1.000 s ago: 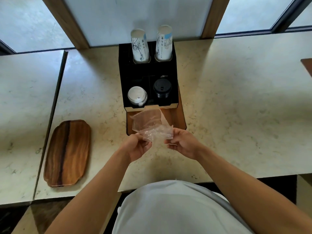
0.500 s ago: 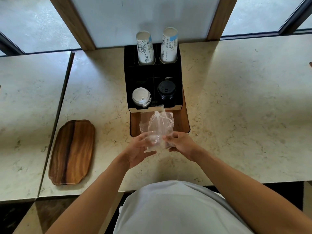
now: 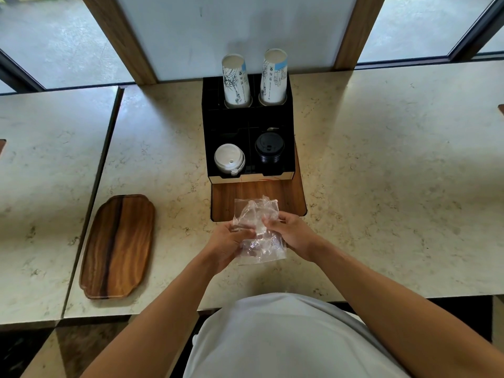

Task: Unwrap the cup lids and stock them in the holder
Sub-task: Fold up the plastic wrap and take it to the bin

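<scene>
Left hand (image 3: 227, 242) and right hand (image 3: 293, 234), close together, each grip a crumpled clear wrapper (image 3: 257, 229) above the counter (image 3: 381, 186), near the black holder (image 3: 246, 126).

Holder (image 3: 248, 124) sits on the counter (image 3: 381, 186) ahead of me, cups (image 3: 236, 80) in back, lids (image 3: 229, 159) in front, tray (image 3: 118, 246) off to my left.

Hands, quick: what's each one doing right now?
Left hand: fingers grip the clear plastic wrapper.
Right hand: fingers pinch the same wrapper.
</scene>
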Demonstrator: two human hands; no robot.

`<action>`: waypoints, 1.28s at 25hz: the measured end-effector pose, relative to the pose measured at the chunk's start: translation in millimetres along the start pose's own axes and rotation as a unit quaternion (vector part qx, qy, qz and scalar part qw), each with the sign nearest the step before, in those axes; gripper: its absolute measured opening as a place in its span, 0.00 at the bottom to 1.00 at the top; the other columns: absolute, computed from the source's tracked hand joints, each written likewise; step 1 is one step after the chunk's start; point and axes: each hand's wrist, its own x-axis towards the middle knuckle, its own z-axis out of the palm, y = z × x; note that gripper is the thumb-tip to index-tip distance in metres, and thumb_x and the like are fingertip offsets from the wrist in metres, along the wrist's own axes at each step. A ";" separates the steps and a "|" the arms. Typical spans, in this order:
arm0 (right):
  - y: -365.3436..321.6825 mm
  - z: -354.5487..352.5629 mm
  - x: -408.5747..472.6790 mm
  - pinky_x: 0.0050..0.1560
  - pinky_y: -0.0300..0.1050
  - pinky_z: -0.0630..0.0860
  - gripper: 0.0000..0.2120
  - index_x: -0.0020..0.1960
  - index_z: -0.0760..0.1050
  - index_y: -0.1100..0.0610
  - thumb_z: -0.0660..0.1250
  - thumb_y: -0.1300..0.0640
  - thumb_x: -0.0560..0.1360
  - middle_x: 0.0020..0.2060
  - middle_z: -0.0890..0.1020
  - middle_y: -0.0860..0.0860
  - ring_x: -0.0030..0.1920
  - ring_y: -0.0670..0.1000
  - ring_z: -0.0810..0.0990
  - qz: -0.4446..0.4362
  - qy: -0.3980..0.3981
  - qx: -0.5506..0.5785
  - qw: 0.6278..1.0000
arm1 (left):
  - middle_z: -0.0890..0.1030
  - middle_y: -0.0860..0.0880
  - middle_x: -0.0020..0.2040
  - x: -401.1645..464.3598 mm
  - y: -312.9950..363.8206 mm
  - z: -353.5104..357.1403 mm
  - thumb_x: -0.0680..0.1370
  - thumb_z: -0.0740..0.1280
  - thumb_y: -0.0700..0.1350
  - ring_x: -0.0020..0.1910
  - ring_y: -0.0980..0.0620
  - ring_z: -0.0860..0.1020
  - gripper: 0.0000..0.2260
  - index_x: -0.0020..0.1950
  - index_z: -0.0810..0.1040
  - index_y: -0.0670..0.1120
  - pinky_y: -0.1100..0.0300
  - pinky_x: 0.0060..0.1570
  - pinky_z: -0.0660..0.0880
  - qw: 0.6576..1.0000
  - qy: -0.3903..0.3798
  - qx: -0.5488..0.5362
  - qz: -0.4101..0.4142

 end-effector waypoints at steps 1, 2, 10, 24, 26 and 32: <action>2.8 -0.3 0.9 0.40 0.49 0.72 0.12 0.54 0.83 0.58 0.72 0.49 0.79 0.39 0.79 0.55 0.37 0.54 0.73 0.001 0.005 0.020 1.000 | 0.82 0.33 0.51 -0.3 -0.2 -0.4 0.76 0.71 0.33 0.44 0.41 0.83 0.10 0.57 0.80 0.30 0.49 0.37 0.83 1.000 -0.005 -0.010 -0.003; 5.8 -0.8 1.7 0.42 0.53 0.71 0.10 0.55 0.82 0.59 0.71 0.53 0.79 0.41 0.79 0.58 0.39 0.57 0.72 0.004 0.010 0.045 0.999 | 0.82 0.34 0.50 -0.2 -0.9 -1.5 0.77 0.71 0.33 0.41 0.42 0.82 0.10 0.57 0.81 0.31 0.51 0.35 0.82 1.000 -0.012 -0.014 -0.007; 4.5 -5.6 -5.3 0.35 0.48 0.67 0.11 0.62 0.82 0.55 0.66 0.55 0.82 0.46 0.74 0.59 0.38 0.57 0.67 0.022 0.012 0.099 0.995 | 0.76 0.48 0.36 -1.1 -8.0 -15.5 0.81 0.65 0.36 0.28 0.53 0.72 0.11 0.60 0.84 0.44 0.55 0.30 0.80 0.997 -0.068 -0.021 -0.020; 7.5 -7.0 -9.6 0.25 0.42 0.68 0.13 0.61 0.80 0.68 0.60 0.67 0.81 0.36 0.80 0.56 0.26 0.48 0.71 0.037 -0.058 0.283 0.957 | 0.83 0.39 0.44 3.1 -9.9 -18.1 0.76 0.63 0.32 0.30 0.49 0.80 0.14 0.57 0.85 0.41 0.61 0.26 0.79 0.974 -0.080 -0.205 -0.045; 7.4 -5.6 -9.6 0.24 0.42 0.68 0.13 0.56 0.82 0.65 0.60 0.67 0.81 0.36 0.81 0.57 0.26 0.49 0.71 0.041 -0.051 0.314 0.947 | 0.83 0.38 0.45 3.6 -10.1 -18.6 0.74 0.64 0.31 0.31 0.48 0.81 0.15 0.56 0.85 0.40 0.60 0.27 0.80 0.971 -0.085 -0.218 -0.050; 5.4 -10.3 -7.9 0.33 0.47 0.75 0.23 0.56 0.81 0.66 0.60 0.49 0.76 0.45 0.81 0.61 0.34 0.54 0.76 0.096 -0.058 0.331 0.937 | 0.83 0.38 0.43 7.6 -10.9 -23.4 0.78 0.60 0.29 0.33 0.47 0.82 0.16 0.53 0.86 0.40 0.59 0.29 0.81 0.980 -0.084 -0.166 -0.068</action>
